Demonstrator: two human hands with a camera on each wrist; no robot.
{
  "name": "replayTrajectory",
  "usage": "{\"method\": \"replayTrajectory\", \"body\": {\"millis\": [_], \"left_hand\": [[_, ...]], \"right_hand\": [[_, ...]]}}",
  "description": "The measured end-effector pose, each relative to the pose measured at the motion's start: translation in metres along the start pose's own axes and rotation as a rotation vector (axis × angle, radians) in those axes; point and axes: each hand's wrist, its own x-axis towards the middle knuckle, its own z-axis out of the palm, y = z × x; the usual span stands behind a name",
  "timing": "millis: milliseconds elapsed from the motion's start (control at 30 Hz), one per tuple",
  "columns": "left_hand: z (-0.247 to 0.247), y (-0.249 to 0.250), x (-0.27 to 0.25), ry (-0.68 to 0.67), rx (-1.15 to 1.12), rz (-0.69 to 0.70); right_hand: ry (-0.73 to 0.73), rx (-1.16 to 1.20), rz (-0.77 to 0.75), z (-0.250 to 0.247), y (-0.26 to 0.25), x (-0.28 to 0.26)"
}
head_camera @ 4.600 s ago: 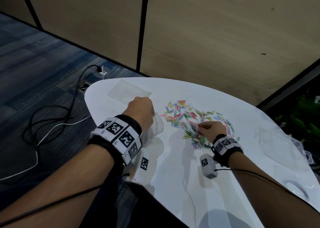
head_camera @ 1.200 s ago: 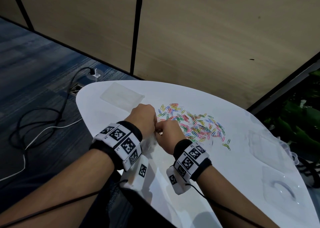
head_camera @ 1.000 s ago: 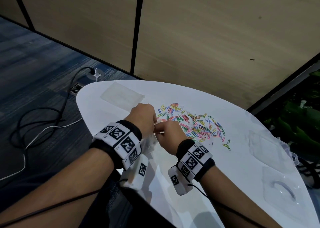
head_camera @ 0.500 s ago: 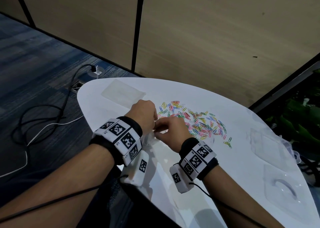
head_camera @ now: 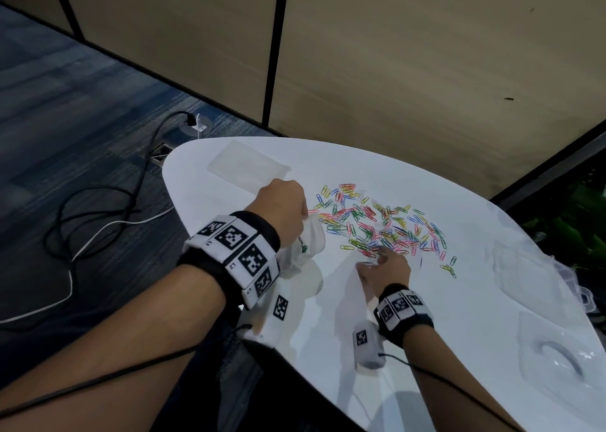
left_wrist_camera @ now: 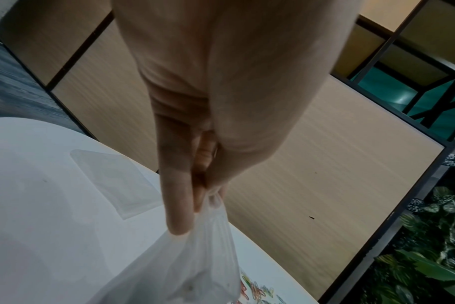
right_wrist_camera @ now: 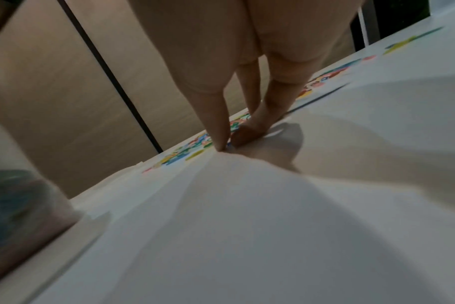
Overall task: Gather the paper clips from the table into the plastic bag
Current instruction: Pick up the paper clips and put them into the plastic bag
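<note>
Many paper clips (head_camera: pixel 377 226) in mixed colours are lying scattered in one loose patch on the white table (head_camera: pixel 426 333), toward its far side. We are holding the plastic bag (head_camera: pixel 306 246) with our left hand (head_camera: pixel 278 207); in the left wrist view the fingers (left_wrist_camera: pixel 178 197) and thumb are pinching the bunched top edge of the bag (left_wrist_camera: pixel 190 267), and the thin translucent film is hanging down from that pinch. The bag is sitting just left of the clip patch, near the table's left edge. At least one green clip is showing through the film in the head view.

We are placing our right hand (head_camera: pixel 387 269) at the near edge of the patch. In the right wrist view the thumb and one fingertip (right_wrist_camera: pixel 220 142) are coming together on the table surface, right at the clips (right_wrist_camera: pixel 195 144). The picture is blurred there, so we cannot tell whether a clip is caught between them.

A flat clear sheet (head_camera: pixel 247 166) is lying on the far left part of the table, well apart from the bag. Clear plastic trays (head_camera: pixel 541 300) are lying along the right side of the table. Dark and white cables (head_camera: pixel 98 208) are running across the carpet to the left of the table.
</note>
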Motion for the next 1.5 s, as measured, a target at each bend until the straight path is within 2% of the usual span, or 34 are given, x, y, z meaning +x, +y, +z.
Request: {"method": "replayTrajectory", "body": {"millis": [133, 200, 333, 433, 500, 600, 733, 800, 833, 900, 933, 1000, 1033, 1100, 1167, 1300, 1333, 1433, 1500], "left_hand": [[0.000, -0.002, 0.001, 0.001, 0.017, 0.001], [0.000, -0.002, 0.002, 0.001, 0.014, 0.000], [0.000, -0.001, 0.004, -0.008, 0.006, 0.003], [0.000, -0.001, 0.004, -0.012, 0.004, 0.001], [0.000, -0.002, 0.004, -0.014, -0.006, -0.006], [-0.001, -0.002, 0.002, -0.015, -0.010, -0.008], [-0.003, -0.001, 0.001, -0.014, -0.006, -0.010], [-0.003, -0.001, 0.001, -0.018, -0.009, -0.014], [-0.003, 0.000, 0.001, -0.017, -0.013, -0.016], [-0.002, 0.000, 0.001, -0.014, -0.021, -0.020], [-0.001, 0.001, 0.001, -0.013, -0.023, -0.022], [0.000, 0.002, 0.002, -0.012, -0.025, -0.026], [0.001, 0.002, 0.002, -0.011, -0.025, -0.027], [0.002, 0.003, 0.005, -0.007, -0.025, -0.034], [0.004, 0.003, 0.006, 0.002, -0.030, -0.039], [0.005, 0.000, 0.007, 0.031, -0.051, -0.043], [0.005, -0.001, 0.007, 0.039, -0.057, -0.046], [0.003, -0.010, 0.009, 0.067, -0.081, -0.070], [0.001, -0.019, 0.010, 0.076, -0.108, -0.091]], "right_hand": [[0.028, 0.020, -0.024, 0.004, -0.023, 0.027], [-0.002, -0.056, -0.057, 0.005, -0.034, 0.035], [-0.076, -0.413, -0.263, 0.007, -0.047, 0.044], [-0.047, -0.485, -0.383, 0.005, -0.050, 0.042], [-0.032, -0.488, -0.397, 0.003, -0.049, 0.040], [-0.059, -0.445, -0.321, -0.002, -0.046, 0.039], [-0.058, -0.165, -0.119, -0.019, -0.031, 0.043], [-0.151, 0.030, 0.020, -0.027, -0.022, 0.046], [-0.205, 0.207, 0.093, -0.030, -0.019, 0.048], [-0.300, 0.749, 0.243, -0.035, -0.020, 0.043], [-0.360, 0.963, 0.261, -0.039, -0.024, 0.039], [-0.531, 1.171, 0.203, -0.049, -0.044, 0.021], [-0.621, 1.190, 0.138, -0.054, -0.055, 0.011], [-0.744, 1.111, -0.002, -0.059, -0.080, -0.011], [-0.802, 0.946, -0.112, -0.057, -0.099, -0.028], [-0.734, 0.460, -0.467, -0.047, -0.120, -0.043], [-0.725, 0.405, -0.518, -0.047, -0.122, -0.044], [-0.654, 0.538, -0.504, -0.055, -0.129, -0.041], [-0.549, 0.610, -0.473, -0.057, -0.130, -0.026]]}}
